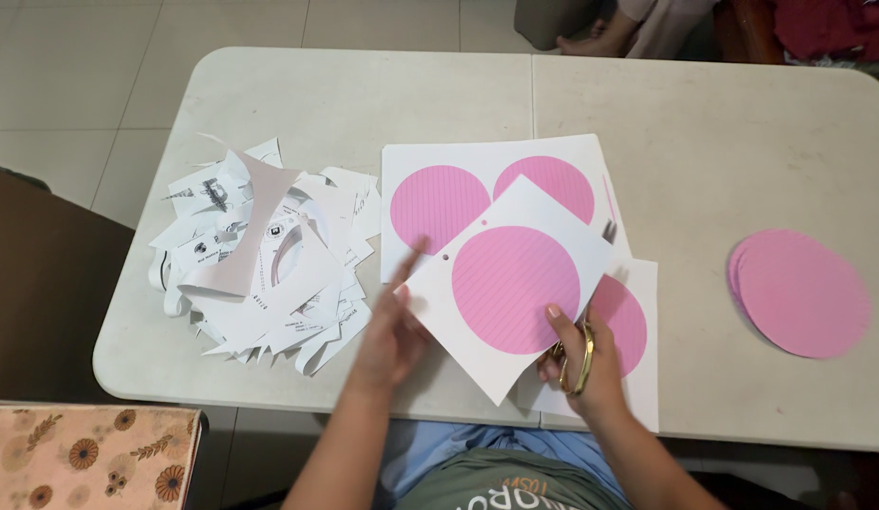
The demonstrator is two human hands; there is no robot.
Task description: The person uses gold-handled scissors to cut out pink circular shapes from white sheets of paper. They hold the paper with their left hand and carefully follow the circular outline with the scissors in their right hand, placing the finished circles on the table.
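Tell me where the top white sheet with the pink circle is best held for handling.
Probably by the white margin of the top sheet, at its left corner, coming from the left. The left hand already pinches there; the pink circle fills the middle, and the right hand with scissors occupies the lower right edge.

Only 1 view: cam on my head, looking steeply down and fwd over the white table (704, 123). It sits close enough that the table fills most of the frame, its near edge just above my lap at the bottom. Beyond the table's far edge, tiled floor shows at the top. Left of the table, a floral-patterned box (90, 453) sits in the bottom corner. No 2nd view, so no overlap.
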